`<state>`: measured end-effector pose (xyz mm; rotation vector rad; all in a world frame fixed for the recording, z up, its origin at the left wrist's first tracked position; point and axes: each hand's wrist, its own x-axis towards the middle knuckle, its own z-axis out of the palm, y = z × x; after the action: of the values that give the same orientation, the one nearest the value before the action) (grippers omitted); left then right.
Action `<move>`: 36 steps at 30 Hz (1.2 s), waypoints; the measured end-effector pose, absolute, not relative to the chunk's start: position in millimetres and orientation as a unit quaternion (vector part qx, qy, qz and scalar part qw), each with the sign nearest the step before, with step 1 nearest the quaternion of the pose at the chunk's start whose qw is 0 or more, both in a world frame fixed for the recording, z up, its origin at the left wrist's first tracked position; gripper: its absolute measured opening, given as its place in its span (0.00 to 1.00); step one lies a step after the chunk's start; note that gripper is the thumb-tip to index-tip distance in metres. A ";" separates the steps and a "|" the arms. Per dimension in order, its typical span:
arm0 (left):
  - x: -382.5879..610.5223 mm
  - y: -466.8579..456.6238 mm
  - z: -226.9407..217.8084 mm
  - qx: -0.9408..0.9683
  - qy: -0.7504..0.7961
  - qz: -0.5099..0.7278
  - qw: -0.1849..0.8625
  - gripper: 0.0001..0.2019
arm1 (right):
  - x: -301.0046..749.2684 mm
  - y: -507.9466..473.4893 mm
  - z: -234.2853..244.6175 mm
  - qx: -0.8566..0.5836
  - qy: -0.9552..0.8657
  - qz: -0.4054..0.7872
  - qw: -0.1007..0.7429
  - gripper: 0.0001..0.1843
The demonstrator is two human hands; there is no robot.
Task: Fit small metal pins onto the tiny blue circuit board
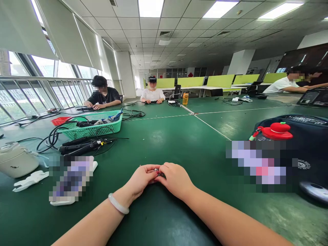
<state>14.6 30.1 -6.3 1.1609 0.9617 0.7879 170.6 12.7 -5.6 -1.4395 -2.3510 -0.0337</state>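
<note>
My left hand (140,180) and my right hand (175,178) rest together on the green table (179,143), fingertips meeting. Both are closed in a pinch around a tiny dark and pale object (156,171) between them; it is too small to name. A pale bangle (118,204) sits on my left wrist.
At the left are a green basket (97,127) of cables, black tools (79,146), a white gadget (16,160) and a white clip (30,180). A dark bag (304,150) with a red-capped bottle (275,131) stands at the right. Three people sit at the far side.
</note>
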 end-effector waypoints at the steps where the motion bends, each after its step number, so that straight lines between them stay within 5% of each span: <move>1: 13.6 31.1 -7.5 0.525 0.437 0.348 0.643 0.16 | 170.2 13.1 -6.1 -0.510 -0.840 -0.011 0.183 0.13; 4: 3.4 36.9 -7.9 0.602 0.511 0.344 0.509 0.15 | 171.4 13.6 -6.8 -0.507 -0.843 0.000 0.179 0.13; 8: -24.3 47.1 3.3 0.720 0.638 0.246 0.121 0.16 | 177.4 13.4 -7.4 -0.519 -0.832 0.024 0.195 0.13; 10: -39.0 51.7 9.6 0.719 0.670 0.181 0.013 0.17 | 181.1 13.6 -7.6 -0.526 -0.826 0.039 0.199 0.15; 26: -80.7 67.1 16.4 0.650 0.754 0.089 -0.010 0.11 | 192.8 19.0 -10.3 -0.540 -0.804 0.119 0.218 0.14; 36: -80.7 77.5 4.6 0.609 0.751 0.232 0.112 0.22 | 192.7 19.4 -7.7 -0.545 -0.798 0.145 0.211 0.13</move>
<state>-80.7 77.5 4.6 1.7862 2.2029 0.6804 192.7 19.4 -7.7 -1.5145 -2.2190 0.4038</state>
